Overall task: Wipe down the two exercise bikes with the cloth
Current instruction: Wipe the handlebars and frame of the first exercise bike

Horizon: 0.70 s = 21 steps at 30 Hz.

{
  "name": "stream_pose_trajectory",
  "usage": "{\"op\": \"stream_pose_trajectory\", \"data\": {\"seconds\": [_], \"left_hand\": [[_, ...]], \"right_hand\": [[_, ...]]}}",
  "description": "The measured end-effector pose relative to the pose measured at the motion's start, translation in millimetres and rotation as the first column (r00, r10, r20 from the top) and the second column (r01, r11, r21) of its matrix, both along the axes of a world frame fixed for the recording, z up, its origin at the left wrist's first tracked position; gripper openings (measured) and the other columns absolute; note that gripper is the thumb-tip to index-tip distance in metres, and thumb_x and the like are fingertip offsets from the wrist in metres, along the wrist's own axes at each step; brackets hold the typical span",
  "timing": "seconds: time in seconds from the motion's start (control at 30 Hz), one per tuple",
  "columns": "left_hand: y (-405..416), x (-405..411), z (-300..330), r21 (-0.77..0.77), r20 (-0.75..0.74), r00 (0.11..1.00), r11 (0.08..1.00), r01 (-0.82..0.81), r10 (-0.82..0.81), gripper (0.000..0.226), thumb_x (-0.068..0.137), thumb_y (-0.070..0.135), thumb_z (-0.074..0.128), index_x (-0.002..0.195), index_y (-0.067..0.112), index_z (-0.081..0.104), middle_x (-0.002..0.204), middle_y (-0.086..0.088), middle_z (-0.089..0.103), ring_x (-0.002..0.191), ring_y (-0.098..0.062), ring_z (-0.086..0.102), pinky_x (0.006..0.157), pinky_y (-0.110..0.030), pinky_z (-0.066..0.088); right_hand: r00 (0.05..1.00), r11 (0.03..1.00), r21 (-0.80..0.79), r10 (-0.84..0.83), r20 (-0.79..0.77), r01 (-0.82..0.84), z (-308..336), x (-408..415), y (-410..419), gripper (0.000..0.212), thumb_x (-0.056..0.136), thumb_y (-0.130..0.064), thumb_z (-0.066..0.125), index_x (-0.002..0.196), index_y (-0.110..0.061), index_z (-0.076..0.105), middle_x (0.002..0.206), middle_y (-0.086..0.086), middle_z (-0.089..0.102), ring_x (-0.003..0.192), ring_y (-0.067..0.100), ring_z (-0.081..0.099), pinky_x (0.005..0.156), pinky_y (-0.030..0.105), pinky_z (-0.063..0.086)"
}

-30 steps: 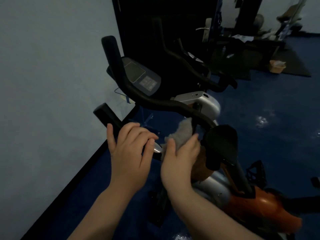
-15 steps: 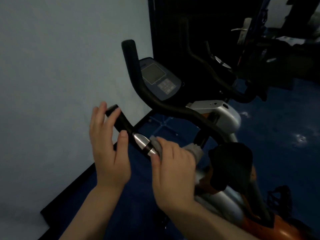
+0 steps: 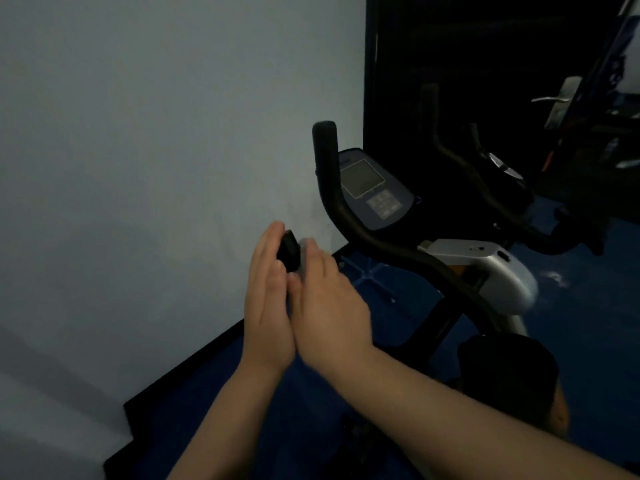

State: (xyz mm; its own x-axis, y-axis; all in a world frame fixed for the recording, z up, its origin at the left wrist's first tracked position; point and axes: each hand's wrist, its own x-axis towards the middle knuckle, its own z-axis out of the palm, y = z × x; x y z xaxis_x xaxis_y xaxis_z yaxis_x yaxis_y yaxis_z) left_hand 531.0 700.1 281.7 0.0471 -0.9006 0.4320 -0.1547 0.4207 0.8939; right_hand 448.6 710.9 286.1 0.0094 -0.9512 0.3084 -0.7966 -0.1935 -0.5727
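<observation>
The near exercise bike has a black curved handlebar (image 3: pixel 346 216), a grey console (image 3: pixel 374 192), a silver housing (image 3: pixel 502 271) and a black saddle (image 3: pixel 505 368). My right hand (image 3: pixel 329 299) wraps the grey cloth (image 3: pixel 306 242) round the left handle's end (image 3: pixel 289 251); only a sliver of cloth shows above my fingers. My left hand (image 3: pixel 266 299) lies flat with straight fingers against the handle's other side, its heel touching my right hand. The second bike's dark handlebars (image 3: pixel 485 188) stand behind, hard to make out.
A pale wall (image 3: pixel 156 168) with a black baseboard (image 3: pixel 194 368) runs close on the left. The floor (image 3: pixel 381 327) is blue. A dark door with a metal lever handle (image 3: pixel 561 98) stands behind the bikes.
My right hand slid the cloth up the left handle to its end. My left hand let go of the handle and now lies flat against it. The view swung left.
</observation>
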Motion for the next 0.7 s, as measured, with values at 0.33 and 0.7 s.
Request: {"op": "stream_pose_trajectory", "data": {"seconds": [0.33, 0.7], "left_hand": [[1.4, 36.4, 7.8, 0.068, 0.084, 0.962, 0.965, 0.255, -0.260, 0.047, 0.097, 0.049, 0.028, 0.144, 0.042, 0.024, 0.150, 0.034, 0.022, 0.139, 0.012, 0.021, 0.106, -0.001, 0.018], [-3.3, 17.2, -12.6, -0.197, 0.674, 0.711, 0.879, 0.434, -0.200, 0.052, 0.102, 0.046, 0.013, 0.151, 0.030, 0.018, 0.160, 0.017, 0.013, 0.148, -0.006, 0.002, 0.118, -0.027, -0.009]], "right_hand": [[0.968, 0.996, -0.064, -0.051, 0.246, 0.069, 19.8, 16.6, -12.5, 0.050, 0.104, -0.030, 0.031, 0.151, -0.035, 0.014, 0.155, -0.009, 0.028, 0.128, 0.013, 0.045, 0.096, 0.030, 0.041], [0.918, 0.931, -0.114, -0.361, -0.163, 0.346, -40.4, -29.3, 74.3, 0.046, 0.099, -0.035, 0.031, 0.138, -0.017, 0.047, 0.139, -0.001, 0.052, 0.124, 0.017, 0.050, 0.106, 0.030, 0.040]]}}
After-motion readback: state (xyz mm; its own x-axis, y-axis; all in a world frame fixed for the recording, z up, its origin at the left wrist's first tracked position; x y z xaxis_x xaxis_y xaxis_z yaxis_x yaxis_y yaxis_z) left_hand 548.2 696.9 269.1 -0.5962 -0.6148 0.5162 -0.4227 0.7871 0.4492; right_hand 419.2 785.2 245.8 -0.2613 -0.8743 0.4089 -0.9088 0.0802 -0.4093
